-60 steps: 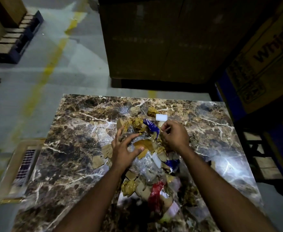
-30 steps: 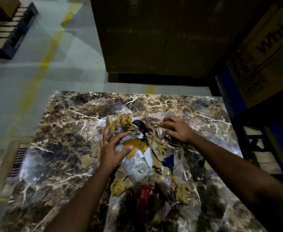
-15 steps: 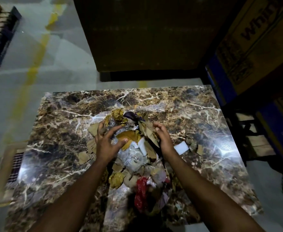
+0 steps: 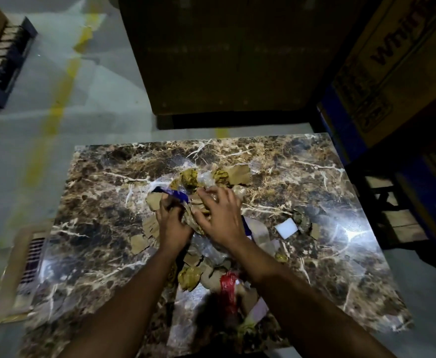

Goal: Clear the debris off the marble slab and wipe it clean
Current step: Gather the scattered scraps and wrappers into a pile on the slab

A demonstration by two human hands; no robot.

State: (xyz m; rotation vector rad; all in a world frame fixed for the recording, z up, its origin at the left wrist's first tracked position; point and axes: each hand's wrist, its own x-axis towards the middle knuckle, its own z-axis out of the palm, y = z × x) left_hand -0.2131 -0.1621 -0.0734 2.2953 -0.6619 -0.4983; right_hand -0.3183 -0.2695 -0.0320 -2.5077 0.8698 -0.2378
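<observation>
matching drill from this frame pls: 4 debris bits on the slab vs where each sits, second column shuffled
Things:
1. white block
2. red wrapper
3. blue wrapper
4. cardboard scrap

Places:
A. at the near edge of the marble slab, between the forearms
B. far end of the pile, beyond the right hand
C. apart from the pile, right of the right hand
D. at the fingers of the left hand

Pairs: 1-C, 2-A, 3-D, 4-B
</observation>
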